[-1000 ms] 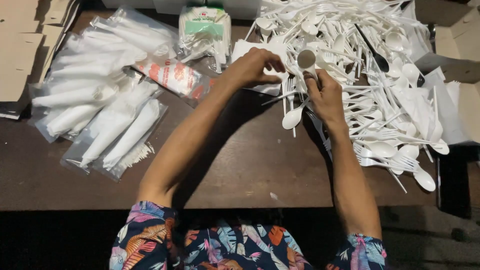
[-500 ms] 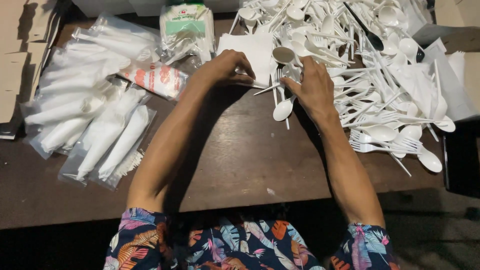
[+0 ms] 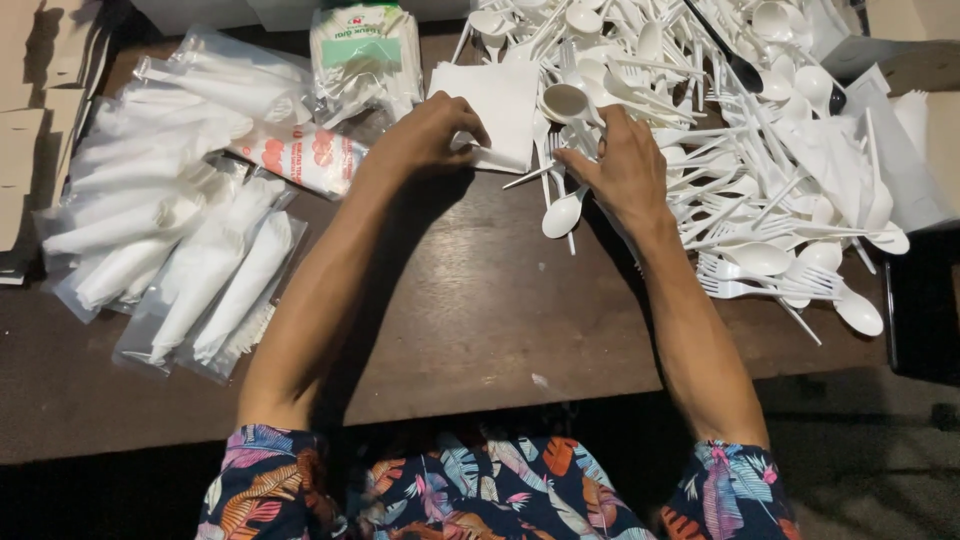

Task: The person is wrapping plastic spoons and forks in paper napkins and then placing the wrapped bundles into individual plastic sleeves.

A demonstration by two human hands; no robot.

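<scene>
Napkins (image 3: pixel 500 105) lie as a white stack at the far middle of the table (image 3: pixel 480 330), just left of the cutlery heap (image 3: pixel 740 130). I see my left hand (image 3: pixel 425 135) curled over the stack's near left corner, fingers pinching a napkin edge between thumb and fingertips. My right hand (image 3: pixel 625 165) rests on the heap's left fringe, fingers closed around a few white plastic pieces; one spoon (image 3: pixel 567 102) stands out above the knuckles, bowl up, and looks held there, though I cannot tell exactly how many pieces are in that grasp. Another spoon (image 3: pixel 562 215) lies loose on the bare wood just below that hand, with a fork (image 3: pixel 550 160) beside it.

The heap of white spoons and forks spreads across the far right of the table, some stragglers reaching toward the near edge. On the left sits a pile of clear bags (image 3: pixel 170 220) holding wrapped white sets, overlapping one another. A red-and-white packet (image 3: pixel 305 155) lies between those bags and my left wrist. A green-labelled pack (image 3: pixel 365 60) stands at the far edge, just left of the napkins. Both arms reach forward from floral sleeves (image 3: pixel 480 490).
</scene>
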